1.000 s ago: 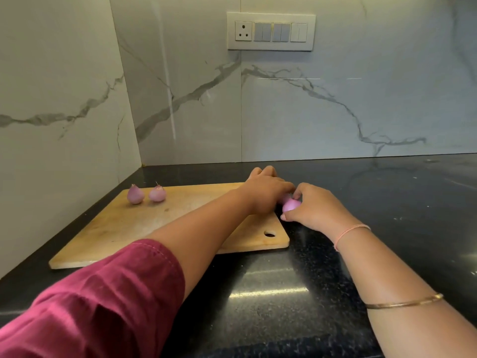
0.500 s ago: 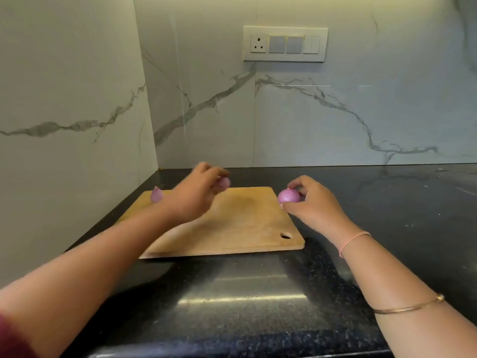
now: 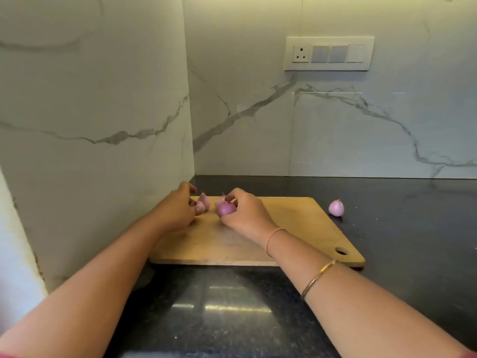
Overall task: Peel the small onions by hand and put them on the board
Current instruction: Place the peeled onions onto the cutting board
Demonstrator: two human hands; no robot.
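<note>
A wooden cutting board (image 3: pixel 296 228) lies on the black counter. At its far left corner my left hand (image 3: pixel 178 210) holds a small pink onion (image 3: pixel 200 206) down at the board. Just beside it stands another small onion (image 3: pixel 205 198). My right hand (image 3: pixel 245 213) grips a purple onion (image 3: pixel 226 208) low over the board, in front of a further onion (image 3: pixel 219 201) that is partly hidden. One more onion (image 3: pixel 336 208) lies on the counter off the board's right edge.
Marble walls meet in a corner close behind and to the left of the board. A switch panel (image 3: pixel 329 53) hangs on the back wall. Black counter (image 3: pixel 413 228) stretches to the right and toward me.
Both hands moved left to the board's far left corner, each carrying an onion down among the two onions lying there. One onion now lies on the counter right of the board.
</note>
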